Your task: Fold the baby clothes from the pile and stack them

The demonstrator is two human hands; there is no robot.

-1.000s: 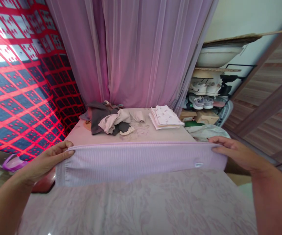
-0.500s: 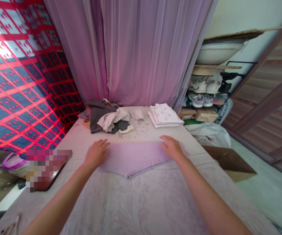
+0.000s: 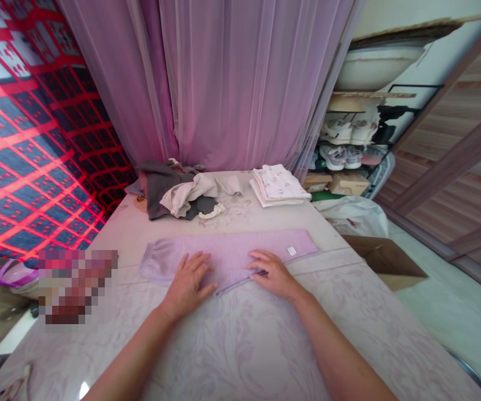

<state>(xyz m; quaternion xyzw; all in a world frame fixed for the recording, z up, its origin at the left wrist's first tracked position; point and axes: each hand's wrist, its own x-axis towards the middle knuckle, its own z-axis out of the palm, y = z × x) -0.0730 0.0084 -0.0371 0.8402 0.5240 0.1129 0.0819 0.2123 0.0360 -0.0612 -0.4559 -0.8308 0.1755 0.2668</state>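
The lilac ribbed garment (image 3: 227, 253) lies flat across the middle of the bed (image 3: 244, 345), seemingly folded once into a long band with a point at its near edge, so the folding looks only partly done. A folded white stack (image 3: 280, 186) sits far right; a heap of loose clothes (image 3: 177, 195) (grey and cream) waits far left. The left hand (image 3: 190, 278) and right hand (image 3: 271, 273) press palm-down on the garment's near edge, fingers spread, gripping nothing.

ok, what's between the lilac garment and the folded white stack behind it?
Only bare patterned cover; the lilac garment and the folded white stack lie apart, as the head view shows.
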